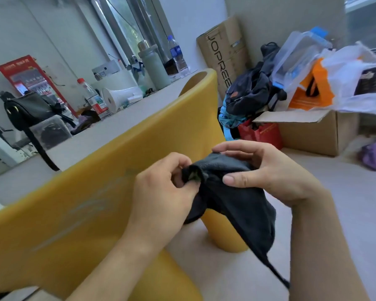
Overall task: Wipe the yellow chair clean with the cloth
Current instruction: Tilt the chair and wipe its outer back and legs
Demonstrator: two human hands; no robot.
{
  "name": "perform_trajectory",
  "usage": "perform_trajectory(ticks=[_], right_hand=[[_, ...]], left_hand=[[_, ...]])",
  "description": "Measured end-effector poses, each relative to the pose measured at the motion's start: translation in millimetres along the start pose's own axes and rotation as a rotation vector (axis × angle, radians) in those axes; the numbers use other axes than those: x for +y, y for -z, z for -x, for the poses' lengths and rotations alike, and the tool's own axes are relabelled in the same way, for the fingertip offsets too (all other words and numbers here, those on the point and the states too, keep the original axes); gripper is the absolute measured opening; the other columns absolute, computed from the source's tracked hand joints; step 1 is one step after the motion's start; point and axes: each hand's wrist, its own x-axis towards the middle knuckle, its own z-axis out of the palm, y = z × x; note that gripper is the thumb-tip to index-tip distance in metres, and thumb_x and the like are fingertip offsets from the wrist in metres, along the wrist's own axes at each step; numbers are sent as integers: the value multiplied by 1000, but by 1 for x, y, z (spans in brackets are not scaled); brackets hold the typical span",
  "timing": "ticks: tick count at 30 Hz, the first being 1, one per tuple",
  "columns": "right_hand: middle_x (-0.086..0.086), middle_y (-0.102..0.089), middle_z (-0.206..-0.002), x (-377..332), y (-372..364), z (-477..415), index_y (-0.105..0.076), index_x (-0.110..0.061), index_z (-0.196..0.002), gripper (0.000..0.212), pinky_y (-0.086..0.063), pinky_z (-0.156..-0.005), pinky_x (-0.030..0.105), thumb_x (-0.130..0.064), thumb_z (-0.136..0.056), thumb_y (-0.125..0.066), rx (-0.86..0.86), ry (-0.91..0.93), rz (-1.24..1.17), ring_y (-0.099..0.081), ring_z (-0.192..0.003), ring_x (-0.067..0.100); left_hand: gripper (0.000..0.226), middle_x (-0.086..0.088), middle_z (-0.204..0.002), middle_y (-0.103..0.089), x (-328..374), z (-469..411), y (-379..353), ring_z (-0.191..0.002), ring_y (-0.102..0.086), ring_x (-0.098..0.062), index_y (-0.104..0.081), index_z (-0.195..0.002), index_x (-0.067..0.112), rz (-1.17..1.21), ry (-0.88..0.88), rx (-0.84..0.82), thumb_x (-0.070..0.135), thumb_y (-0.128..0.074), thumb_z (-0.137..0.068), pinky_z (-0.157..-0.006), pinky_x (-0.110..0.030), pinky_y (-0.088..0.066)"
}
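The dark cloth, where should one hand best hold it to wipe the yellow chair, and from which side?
Probably grip the bunched upper part of the dark cloth, where the left hand and right hand already pinch it, coming from above. The lower part hangs loose with a trailing strip, so gathering it into the palm leaves a pad for the yellow chair.

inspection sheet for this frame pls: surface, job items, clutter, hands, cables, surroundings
Surface: yellow chair, pale smears across its broad face.
Job's things: dark cloth, bunched, held above the chair, not touching it.
Clutter: open cardboard box with bags and backpack; ledge with bottles, paper roll, black bag.
Grippers: left hand pinches a cloth edge; right hand grips the cloth.
Cables: nothing seen.
Surroundings: window above the ledge, pale floor.
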Motion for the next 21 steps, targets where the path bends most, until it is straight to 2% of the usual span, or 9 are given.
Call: perform_trajectory(ticks=[2,5,10,12,15,16,18,20,21], right_hand=[[1,-72,-107,7,3,-1,-68,-27,-113,59,-55,-91,36,-19,-57,-86,-46,-95,5,-69,-102,19],[5,-74,-104,13,4,-4,-69,-23,-112,58,-54,-93,40,-24,-57,-87,-64,-156,61,-70,-99,22],[11,-74,-98,22,12,3,-73,-12,-103,32,-55,-76,29,-13,-72,-82,-114,-175,11,-71,-93,24],[7,-74,-89,29,10,0,-73,-14,-97,19,-53,-69,25,-13,-78,-75,-58,-221,65,-69,-85,20],[4,-75,-79,40,1,-12,-73,-18,-86,4,-55,-74,43,-15,-83,-73,186,-184,263,-67,-76,16],[2,-75,-76,43,-2,-16,-72,-19,-84,3,-56,-77,47,-16,-83,-72,312,-135,316,-68,-74,16],[-2,-74,-72,41,-6,-21,-71,-22,-86,8,-57,-72,42,-17,-81,-68,496,-57,359,-70,-74,15],[-1,-74,-73,33,-11,-23,-70,-17,-90,12,-52,-63,31,-9,-84,-65,498,-26,244,-67,-68,12],[1,-73,-73,29,-15,-24,-69,-13,-90,13,-49,-58,25,-3,-85,-62,456,-13,165,-64,-63,11]], left_hand=[[14,6,-75,-49,0,0,2,-71,-46,-14,-57,-72,20,-150,-116,9,18,-71,-71,-62,-27,-40],[17,6,-75,-44,1,3,4,-66,-41,-15,-44,-73,20,-162,-95,-33,19,-60,-74,-59,-32,-38],[26,5,-76,-43,-6,1,10,-67,-41,-11,-43,-77,20,-87,-26,70,0,-58,-74,-58,-19,-32],[24,6,-78,-45,-4,2,11,-71,-46,-9,-47,-78,17,-56,-48,110,-5,-56,-72,-60,-17,-36],[25,1,-86,-54,-3,10,15,-80,-52,-15,-52,-79,11,1,-188,126,-12,-54,-69,-67,-27,-44],[26,-1,-91,-56,-4,17,16,-81,-54,-17,-53,-80,11,-27,-278,97,-12,-54,-69,-68,-27,-45],[27,1,-102,-56,-10,36,15,-73,-56,-17,-53,-85,20,-142,-438,-35,-3,-55,-71,-60,-27,-47],[26,11,-113,-50,-18,54,12,-63,-54,-16,-52,-92,29,-239,-478,-272,11,-56,-74,-51,-29,-50],[26,17,-118,-47,-22,58,11,-64,-54,-12,-53,-98,33,-236,-409,-420,21,-58,-76,-51,-28,-50]])
